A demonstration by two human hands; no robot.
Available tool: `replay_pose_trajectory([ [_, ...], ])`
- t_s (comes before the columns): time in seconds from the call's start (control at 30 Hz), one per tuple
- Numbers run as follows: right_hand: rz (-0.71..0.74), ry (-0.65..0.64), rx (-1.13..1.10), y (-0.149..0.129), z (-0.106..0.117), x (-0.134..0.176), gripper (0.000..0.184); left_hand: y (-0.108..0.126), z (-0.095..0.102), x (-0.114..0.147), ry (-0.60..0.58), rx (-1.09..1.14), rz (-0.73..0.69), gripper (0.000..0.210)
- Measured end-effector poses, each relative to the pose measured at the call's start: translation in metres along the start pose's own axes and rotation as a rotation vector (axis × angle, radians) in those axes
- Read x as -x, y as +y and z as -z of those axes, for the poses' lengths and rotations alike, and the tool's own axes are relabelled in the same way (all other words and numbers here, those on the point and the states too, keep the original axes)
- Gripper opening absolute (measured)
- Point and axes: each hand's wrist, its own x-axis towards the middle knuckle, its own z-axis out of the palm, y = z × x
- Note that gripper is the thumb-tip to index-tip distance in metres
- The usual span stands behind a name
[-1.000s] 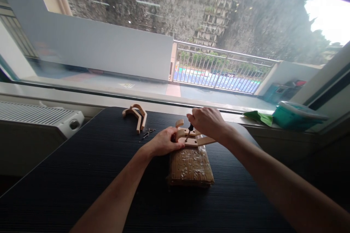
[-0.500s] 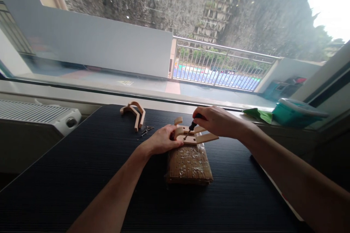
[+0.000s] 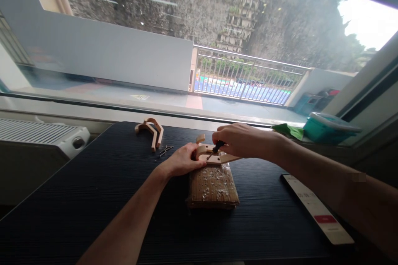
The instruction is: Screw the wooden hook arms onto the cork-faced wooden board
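Note:
My right hand (image 3: pixel 238 140) is closed around the dark handle of a screwdriver (image 3: pixel 218 146), its shaft slanting down to a hole in a pale wooden hook (image 3: pixel 213 160). Fingers of my left hand (image 3: pixel 185 159) grip that hook by its curved end. Just behind it lies a second wooden hook (image 3: pixel 200 138), partly covered by my right hand. Both rest on a brown block that looks like taped cardboard (image 3: pixel 214 186), pitted with small holes. Beyond my left hand, two more wooden hooks (image 3: pixel 154 136) lie near several screws (image 3: pixel 165 151).
A phone (image 3: pixel 323 211) lies on the black table (image 3: pixel 102 198) under my right forearm. On the windowsill are a green cloth (image 3: pixel 289 131) and a teal box (image 3: pixel 329 127). At the left stands a white radiator (image 3: pixel 40 132) beside the table.
My right hand has come lower and slightly left with the screwdriver, standing more over the hook. More of the phone shows. My left hand keeps its grip; the view has shifted a little.

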Motion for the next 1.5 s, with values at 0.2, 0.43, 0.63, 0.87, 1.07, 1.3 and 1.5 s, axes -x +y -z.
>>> replay_pose_trajectory([
  [0.2, 0.044, -0.084, 0.159, 0.010, -0.005, -0.007, 0.019, 0.004, 0.002, 0.001, 0.005, -0.002, 0.013, 0.041],
  [0.43, -0.096, -0.117, 0.077, 0.006, -0.011, -0.015, 0.035, 0.004, 0.003, 0.000, 0.009, -0.037, -0.001, 0.038],
  [0.63, -0.157, -0.125, 0.066, 0.000, -0.010, -0.017, 0.033, 0.002, 0.001, 0.000, 0.013, -0.022, -0.012, 0.039],
  [0.87, 0.099, -0.035, 0.116, -0.009, -0.003, -0.016, 0.018, -0.005, -0.001, -0.002, 0.011, -0.036, -0.008, 0.033],
  [1.07, -0.043, -0.068, 0.033, 0.000, -0.008, -0.024, 0.022, -0.007, 0.000, -0.003, 0.003, -0.028, -0.010, 0.037],
  [1.3, -0.241, -0.142, 0.055, -0.014, 0.001, -0.030, 0.028, -0.007, -0.002, -0.003, 0.010, -0.009, -0.003, 0.036],
  [1.5, -0.026, -0.140, 0.124, -0.022, 0.010, -0.020, 0.021, -0.008, -0.001, -0.003, -0.001, -0.006, -0.029, 0.034],
])
